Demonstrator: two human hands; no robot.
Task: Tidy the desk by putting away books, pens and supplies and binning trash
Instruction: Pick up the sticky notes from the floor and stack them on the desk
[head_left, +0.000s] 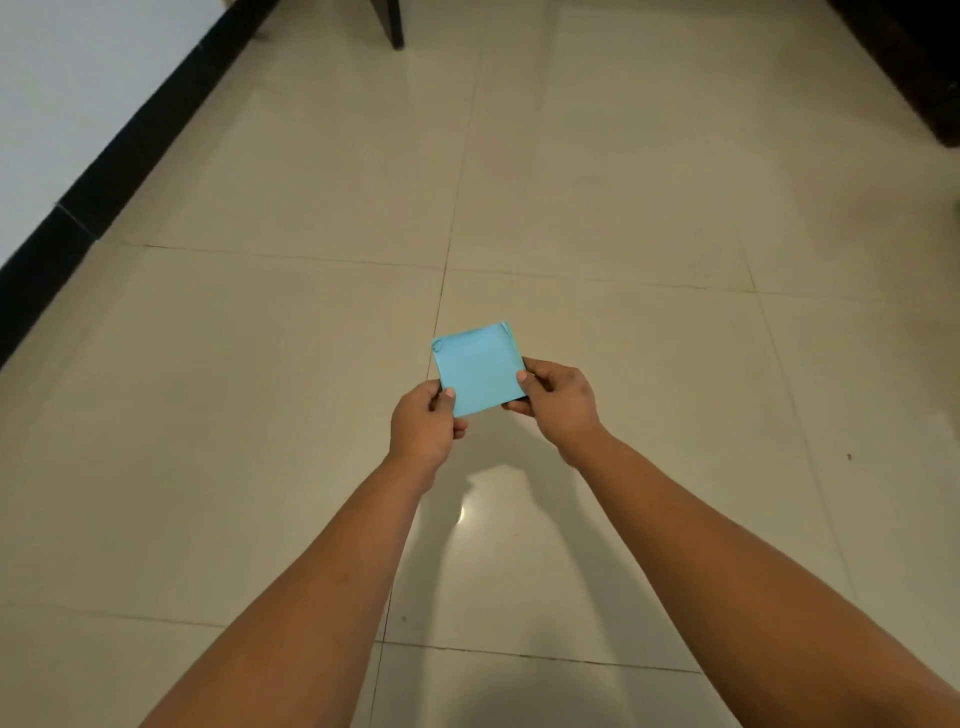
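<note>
head view: both hands out in front, held up over the floor. left hand (423, 423) pinches the blue paper square (478, 370) at its lower-left corner, thumb on top, fingers curled under. right hand (558, 397) pinches its right edge, thumb on the top face, fingers wrapped behind. so both hands are clamped on the same paper, one on each side, not touching each other.

paper square: light blue, roughly flat, face up toward the camera, tilted slightly. its two far corners are curled or creased. a thin greenish edge shows along its right side, so it may be more than one sheet; cannot tell how many. it hangs in the air between the hands, not resting on anything.

surroundings, relative to the paper:
- tiled floor (597, 182) beneath and all around it, beige glossy tiles with dark grout lines. a bright light reflection and the arms' shadow sit on the tile just nearer than the hands.
- black skirting (119, 156) runs diagonally far to the left, with a white wall (62, 93) above it.
- dark furniture leg (392, 23) far beyond the paper, top of frame, standing on the floor.
- dark furniture base (914, 67) far beyond and to the right, top-right corner.
- small dark speck on the tile well to the right.

nothing lies between the camera and the paper apart from the hands' own thumbs on its edges.
</note>
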